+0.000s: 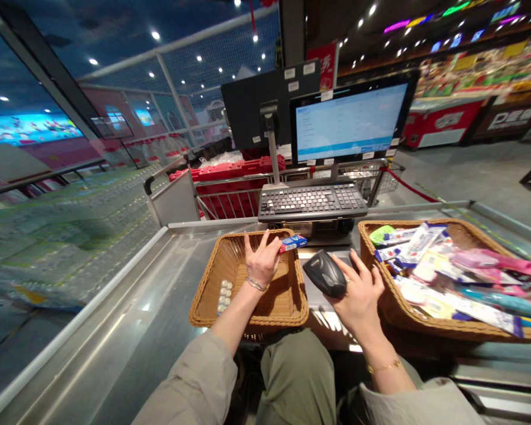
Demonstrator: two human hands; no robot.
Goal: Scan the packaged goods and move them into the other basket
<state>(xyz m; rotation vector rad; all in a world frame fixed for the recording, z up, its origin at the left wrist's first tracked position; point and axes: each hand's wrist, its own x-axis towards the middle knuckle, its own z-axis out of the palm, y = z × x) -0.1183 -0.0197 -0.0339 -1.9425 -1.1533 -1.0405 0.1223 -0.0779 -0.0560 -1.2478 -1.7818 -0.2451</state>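
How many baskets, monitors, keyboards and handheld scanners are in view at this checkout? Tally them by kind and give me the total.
Wicker baskets, left and right: 2
Monitors, one facing the person and one turned away: 2
Keyboard: 1
Handheld barcode scanner: 1
Total: 6

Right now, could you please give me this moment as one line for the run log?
left hand: small blue box | right hand: handheld barcode scanner | beside: wicker basket of packaged goods
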